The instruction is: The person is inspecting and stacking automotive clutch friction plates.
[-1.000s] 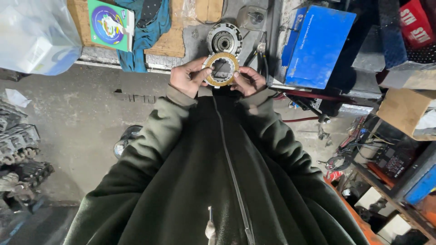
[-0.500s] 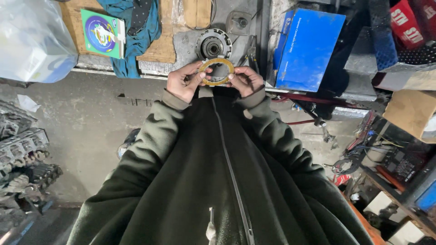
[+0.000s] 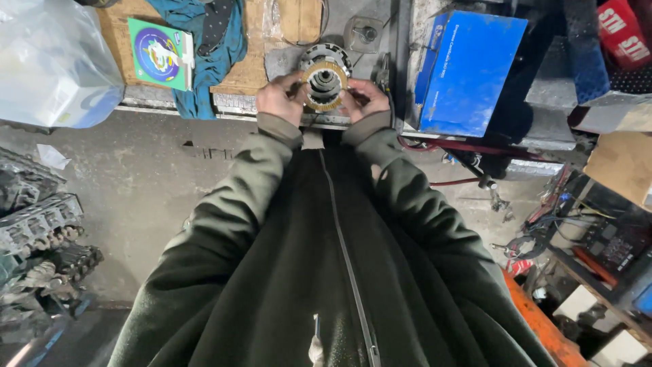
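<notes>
- Friction ring (image 3: 324, 87): flat, round, tan-gold in colour, with a wide open centre. Its face looks finely ribbed or toothed round the band; finer detail cannot be told.
- Location: the ring sits over the front of the metal hub (image 3: 326, 68), a grey, round, toothed part lying on the bench (image 3: 170, 102). The hub's stepped centre shows through the ring's opening. Whether the ring is fully seated on the hub or held just above it cannot be told.
- Left hand (image 3: 280, 99): at the ring's left edge, fingers curled and pinching the rim.
- Right hand (image 3: 365, 99): at the ring's right edge, fingers curled and pinching the rim opposite the left hand.
- Both sleeves are dark green; the jacket zip runs down from below the hub.
- Left of the hub: a teal cloth (image 3: 204, 47) draped over a wooden board, and further left a green square packet (image 3: 161, 53) with a round printed design.
- Far left of the hub: a clear plastic bag (image 3: 47, 61).
- Right of the hub: a blue box (image 3: 468, 68), standing close by.
</notes>
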